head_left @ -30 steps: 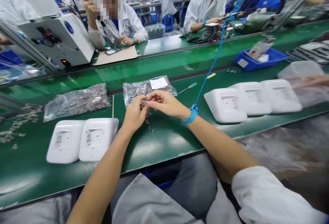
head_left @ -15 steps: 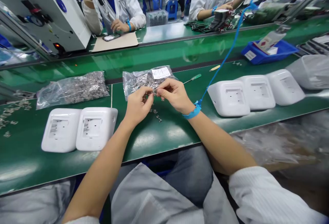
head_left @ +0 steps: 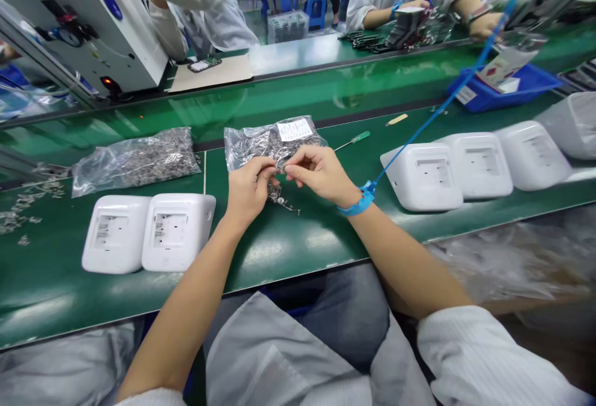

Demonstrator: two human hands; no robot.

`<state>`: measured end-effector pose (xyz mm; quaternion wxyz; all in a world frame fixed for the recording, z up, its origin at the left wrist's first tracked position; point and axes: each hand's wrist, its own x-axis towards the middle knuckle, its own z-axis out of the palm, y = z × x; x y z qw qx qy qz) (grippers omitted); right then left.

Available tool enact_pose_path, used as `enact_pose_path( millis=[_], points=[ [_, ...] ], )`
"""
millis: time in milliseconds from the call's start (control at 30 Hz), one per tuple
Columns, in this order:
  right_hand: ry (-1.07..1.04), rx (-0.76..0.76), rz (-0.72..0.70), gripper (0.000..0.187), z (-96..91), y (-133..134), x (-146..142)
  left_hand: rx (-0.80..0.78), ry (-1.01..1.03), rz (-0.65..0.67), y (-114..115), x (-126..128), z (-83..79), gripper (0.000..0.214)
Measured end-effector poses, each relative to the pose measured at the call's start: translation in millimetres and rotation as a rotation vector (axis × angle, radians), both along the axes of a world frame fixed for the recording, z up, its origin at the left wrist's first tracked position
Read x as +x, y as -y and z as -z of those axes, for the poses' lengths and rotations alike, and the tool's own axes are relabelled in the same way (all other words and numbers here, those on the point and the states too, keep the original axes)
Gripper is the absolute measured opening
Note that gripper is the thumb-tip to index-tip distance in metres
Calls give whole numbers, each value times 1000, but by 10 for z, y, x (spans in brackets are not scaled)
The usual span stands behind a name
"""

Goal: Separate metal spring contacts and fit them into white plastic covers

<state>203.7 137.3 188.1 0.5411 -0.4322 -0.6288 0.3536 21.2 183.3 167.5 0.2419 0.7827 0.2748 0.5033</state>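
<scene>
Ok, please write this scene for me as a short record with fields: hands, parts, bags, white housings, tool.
Hands: left hand and right hand nearly meet, a tiny metal part between their fingertips; which grip holds it is unclear
Loose parts: small metal pieces below the hands, others far left
Bags: labelled bag behind the hands, unlabelled-looking bag to the left
White housings: left pair, three to the right
Tool: green-handled tool, beside the labelled bag
</scene>
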Motion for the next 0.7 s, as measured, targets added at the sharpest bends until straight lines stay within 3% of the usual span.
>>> enact_pose_path(
  millis=[133, 233, 500, 567, 700],
  points=[
    [323, 296, 192, 8, 5, 31, -30, -117, 56, -17, -2, -2, -6, 8],
    [327, 399, 276, 9, 6, 40, -22, -180, 79, -6, 2, -4, -41, 11],
    [298, 242, 144, 12, 23, 48, -96, 119, -104, -17, -38, -28, -51, 14],
    [245, 202, 147, 14, 30, 42, -120, 73, -63, 3, -41, -21, -33, 15],
    [-58, 106, 112, 24, 52, 19, -142, -158, 101, 90, -19, 15, 9, 13]
  ],
)
